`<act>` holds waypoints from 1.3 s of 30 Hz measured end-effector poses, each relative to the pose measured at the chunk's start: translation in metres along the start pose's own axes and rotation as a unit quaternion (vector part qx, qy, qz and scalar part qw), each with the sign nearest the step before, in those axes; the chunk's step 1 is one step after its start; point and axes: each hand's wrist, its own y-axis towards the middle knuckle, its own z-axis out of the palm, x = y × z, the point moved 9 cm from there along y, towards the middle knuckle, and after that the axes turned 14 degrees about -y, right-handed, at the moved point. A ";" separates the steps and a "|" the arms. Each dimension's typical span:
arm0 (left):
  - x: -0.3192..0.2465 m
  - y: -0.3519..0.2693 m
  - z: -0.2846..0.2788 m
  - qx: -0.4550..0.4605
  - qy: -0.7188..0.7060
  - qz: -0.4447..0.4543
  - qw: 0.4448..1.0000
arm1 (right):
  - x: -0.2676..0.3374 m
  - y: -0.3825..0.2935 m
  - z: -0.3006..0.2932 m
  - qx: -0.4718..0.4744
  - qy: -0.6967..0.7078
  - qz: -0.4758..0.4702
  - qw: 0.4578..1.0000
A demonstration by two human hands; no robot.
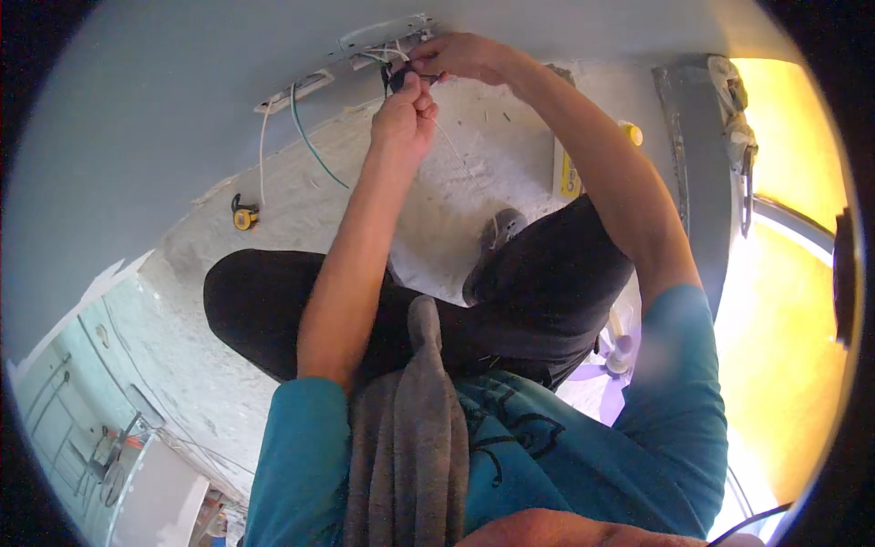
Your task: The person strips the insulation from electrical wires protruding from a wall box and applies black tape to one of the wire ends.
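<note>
Both hands are together at an open wall box point(362, 60) low in the grey wall. My left hand point(408, 116) pinches a small dark object point(402, 78), too small to name, with its thumb and fingers. From the right, my right hand point(458, 58) reaches in, its fingertips closed close to that object, among the wires; what they pinch is hidden. White and green wires point(374, 56) come out of the box. A thin white wire point(454, 147) hangs below my left hand. Left of it, a second wall box point(297, 91) has a white wire point(263, 157) and a green wire point(311, 145) hanging out.
A yellow and black tape measure point(244, 215) lies on the rough floor at left. A yellow-labelled box point(569, 174) and a yellow round item point(634, 134) are beyond my right arm. A purple-bladed fan point(615, 366) stands at right. My bent legs point(266, 301) frame the floor.
</note>
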 end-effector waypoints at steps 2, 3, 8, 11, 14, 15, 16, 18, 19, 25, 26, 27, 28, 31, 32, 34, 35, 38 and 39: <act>0.012 0.002 0.010 0.012 -0.009 -0.012 1.000 | -0.020 0.010 -0.003 0.012 0.076 -0.037 0.996; 0.013 0.003 0.010 0.018 -0.021 -0.016 0.999 | -0.025 0.014 -0.003 0.011 0.077 -0.038 0.996; 0.023 0.014 0.004 0.027 -0.017 -0.016 0.999 | -0.031 0.014 0.002 0.003 0.222 -0.080 0.972; 0.000 0.018 -0.018 0.049 -0.017 0.034 0.998 | 0.018 -0.008 -0.015 -0.172 -0.275 0.018 0.946; 0.010 0.015 -0.001 0.047 -0.006 0.069 0.996 | 0.030 -0.038 -0.028 -0.320 -0.410 -0.078 0.850; 0.007 0.010 -0.003 0.012 -0.003 0.095 0.995 | 0.044 -0.042 -0.025 -0.318 -0.411 -0.080 0.851; 0.002 0.007 -0.009 0.008 -0.006 0.100 0.995 | 0.063 -0.045 -0.018 -0.283 -0.379 -0.070 0.878; -0.004 0.004 -0.012 -0.006 -0.010 0.124 0.992 | 0.069 -0.037 -0.006 -0.252 -0.347 -0.053 0.902; 0.002 0.003 -0.004 -0.006 -0.008 0.123 0.992 | 0.067 -0.034 -0.002 -0.287 -0.384 -0.086 0.873; -0.009 0.007 -0.013 -0.043 -0.050 0.187 0.980 | 0.087 -0.027 0.008 -0.324 -0.423 -0.175 0.828; -0.016 0.017 -0.019 0.013 -0.019 0.145 0.989 | 0.100 -0.032 0.007 -0.327 -0.413 -0.216 0.822; -0.017 0.024 -0.022 0.066 0.010 0.103 0.992 | 0.102 -0.037 0.002 -0.323 -0.414 -0.223 0.821; -0.021 0.021 -0.022 0.065 0.007 0.104 0.992 | 0.097 -0.046 -0.005 -0.311 -0.411 -0.228 0.826; -0.030 0.012 -0.010 0.091 0.164 0.127 0.974 | 0.098 -0.051 -0.023 -0.256 -0.367 -0.101 0.889; -0.037 0.009 -0.010 0.099 0.171 0.137 0.971 | 0.081 -0.046 -0.022 -0.207 -0.313 0.032 0.926; -0.034 0.007 0.002 0.113 0.178 0.143 0.967 | 0.079 -0.043 -0.022 -0.238 -0.350 0.054 0.904; -0.031 0.007 -0.001 0.072 0.174 0.146 0.971 | 0.077 -0.043 -0.022 -0.268 -0.385 0.073 0.880; -0.017 0.012 0.002 0.039 0.164 0.140 0.976 | 0.043 -0.021 -0.037 -0.273 -0.414 0.105 0.862; -0.020 0.014 -0.002 0.035 0.157 0.147 0.976 | 0.042 -0.017 -0.038 -0.271 -0.423 0.109 0.858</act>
